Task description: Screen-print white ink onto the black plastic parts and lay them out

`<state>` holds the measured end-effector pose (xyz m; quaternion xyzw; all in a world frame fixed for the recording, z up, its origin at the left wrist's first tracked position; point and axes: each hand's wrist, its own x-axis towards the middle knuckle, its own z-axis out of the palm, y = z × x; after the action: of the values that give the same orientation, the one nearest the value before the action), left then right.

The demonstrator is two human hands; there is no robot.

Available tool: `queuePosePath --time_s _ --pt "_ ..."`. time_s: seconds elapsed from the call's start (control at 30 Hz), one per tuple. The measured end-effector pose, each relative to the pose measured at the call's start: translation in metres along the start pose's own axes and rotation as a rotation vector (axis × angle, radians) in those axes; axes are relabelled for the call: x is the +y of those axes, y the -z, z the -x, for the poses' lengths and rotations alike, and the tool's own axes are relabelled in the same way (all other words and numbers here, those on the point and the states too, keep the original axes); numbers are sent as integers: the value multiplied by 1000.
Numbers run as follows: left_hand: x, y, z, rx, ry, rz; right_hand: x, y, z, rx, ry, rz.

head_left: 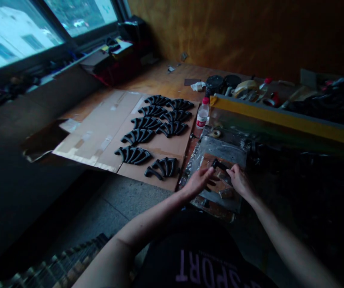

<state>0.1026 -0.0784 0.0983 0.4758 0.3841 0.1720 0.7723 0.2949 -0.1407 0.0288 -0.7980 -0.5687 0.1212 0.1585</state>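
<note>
A black curved handle-like piece (221,165) is held over the work board, its bent end pointing left. My right hand (240,180) has its fingers closed on the right end of this piece. My left hand (200,181) is beside the bent end, thumb close to it and fingers apart; whether it touches the piece is hard to tell in the dim light. Below both hands lies a brownish pad (216,185) on a grey, stained board (203,150). Several rows of similar black curved pieces (134,155) lie fanned out on cardboard to the left.
A bottle with a red cap (202,114) stands between the cardboard sheet (99,132) and the board. Near it lies a tape roll (216,133). A yellow-edged ledge (280,116) runs across the right, with dark tins (215,84) behind. Windows (81,16) are at upper left.
</note>
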Motion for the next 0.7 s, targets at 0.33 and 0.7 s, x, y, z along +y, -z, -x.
queuePosePath --time_s 0.33,0.7 --pt "-78 123 42 875 -66 131 -164 -62 -11 -146 649 -122" --pt "-129 197 46 930 446 -249 -188 -130 -62 -478 379 102"
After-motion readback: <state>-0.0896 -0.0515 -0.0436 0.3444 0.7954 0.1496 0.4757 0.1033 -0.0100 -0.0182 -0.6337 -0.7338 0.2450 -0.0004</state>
